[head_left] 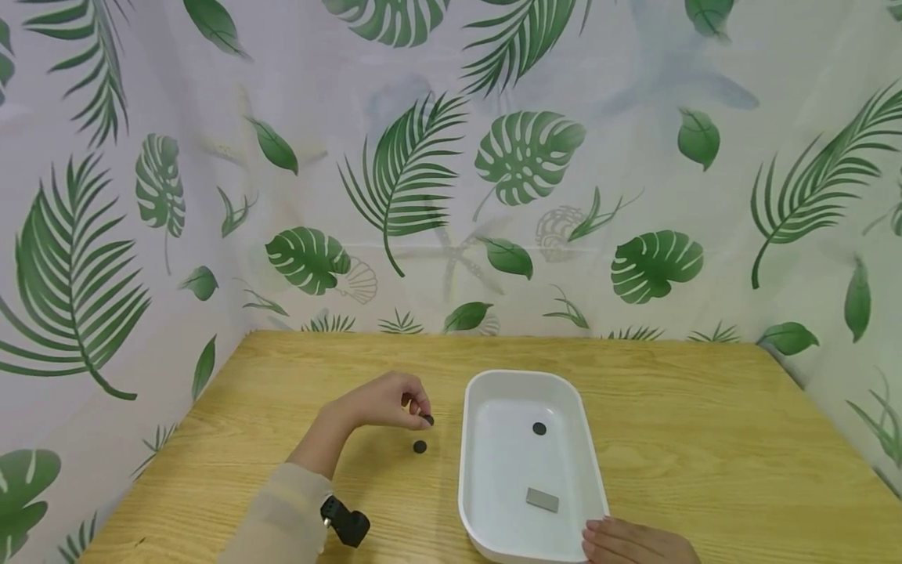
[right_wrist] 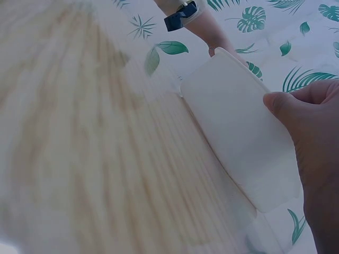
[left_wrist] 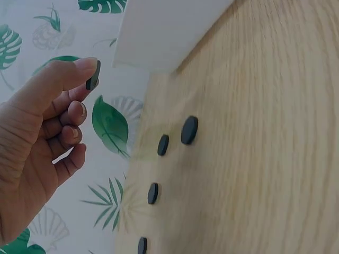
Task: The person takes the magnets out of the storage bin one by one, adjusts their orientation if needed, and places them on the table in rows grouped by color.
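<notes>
My left hand point(head_left: 420, 411) hovers just above the wooden table point(head_left: 705, 439), left of a white tray point(head_left: 468, 439), and pinches a small dark disc point(head_left: 427, 421) between thumb and forefinger. The left wrist view shows that disc point(left_wrist: 92, 77) at the fingertips, and several more discs point(left_wrist: 189, 130) lying in a row on the wood below. One loose disc point(head_left: 420, 446) lies close under the hand. In the tray lie another dark disc point(head_left: 539, 428) and a grey rectangular block point(head_left: 542, 500). My right hand point(head_left: 599, 536) grips the tray's near right corner, thumb point(right_wrist: 286, 103) against the outer wall point(right_wrist: 238, 127).
Leaf-printed curtains point(head_left: 521, 157) close off the table on the back and both sides. A black wrist camera point(head_left: 345, 521) sits on the left forearm. Bare wood stretches to the right of the tray and behind it.
</notes>
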{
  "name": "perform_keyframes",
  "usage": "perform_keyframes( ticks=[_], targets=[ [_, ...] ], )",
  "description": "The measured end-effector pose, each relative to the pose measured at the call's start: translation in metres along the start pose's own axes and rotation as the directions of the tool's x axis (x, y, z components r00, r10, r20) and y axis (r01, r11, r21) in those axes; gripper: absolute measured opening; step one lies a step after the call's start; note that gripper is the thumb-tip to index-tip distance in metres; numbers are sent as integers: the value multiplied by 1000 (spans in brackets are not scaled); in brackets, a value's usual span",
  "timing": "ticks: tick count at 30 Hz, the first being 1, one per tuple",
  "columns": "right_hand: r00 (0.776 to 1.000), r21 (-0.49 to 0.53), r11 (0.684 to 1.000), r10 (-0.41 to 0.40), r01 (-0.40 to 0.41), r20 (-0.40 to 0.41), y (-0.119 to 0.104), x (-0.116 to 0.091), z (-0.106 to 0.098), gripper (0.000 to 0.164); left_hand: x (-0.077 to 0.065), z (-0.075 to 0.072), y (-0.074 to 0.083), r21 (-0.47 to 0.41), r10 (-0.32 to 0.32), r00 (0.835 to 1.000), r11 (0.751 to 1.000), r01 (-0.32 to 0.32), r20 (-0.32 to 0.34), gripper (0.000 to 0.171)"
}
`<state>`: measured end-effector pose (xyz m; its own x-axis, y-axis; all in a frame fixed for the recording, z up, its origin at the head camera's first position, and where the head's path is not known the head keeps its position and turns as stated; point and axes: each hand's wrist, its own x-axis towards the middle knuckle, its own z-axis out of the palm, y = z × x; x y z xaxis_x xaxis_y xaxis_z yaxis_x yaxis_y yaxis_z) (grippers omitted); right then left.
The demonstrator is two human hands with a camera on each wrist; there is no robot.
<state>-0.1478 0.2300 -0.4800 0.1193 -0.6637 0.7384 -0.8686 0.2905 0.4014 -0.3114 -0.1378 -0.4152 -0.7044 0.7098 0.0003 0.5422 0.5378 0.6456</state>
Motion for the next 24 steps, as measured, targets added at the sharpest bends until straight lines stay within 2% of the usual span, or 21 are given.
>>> perform_keyframes(
  ticks=[5, 16, 24],
  targets=[
    [998, 14, 998, 59, -59, 15, -3, 2, -2, 35, -11, 1, -13, -2, -13, 1000, 1000, 13, -10, 9],
    [999, -9, 999, 34, -34, -11, -2, 5, -1, 35, -34, -4, -34, 29, -51, 998, 998, 52, -43, 9],
    [998, -8, 998, 58, -58, -14, -4, 7, -2, 35, -41, 2, -41, 8, -76, 995, 997, 77, -64, 8]
  ],
)
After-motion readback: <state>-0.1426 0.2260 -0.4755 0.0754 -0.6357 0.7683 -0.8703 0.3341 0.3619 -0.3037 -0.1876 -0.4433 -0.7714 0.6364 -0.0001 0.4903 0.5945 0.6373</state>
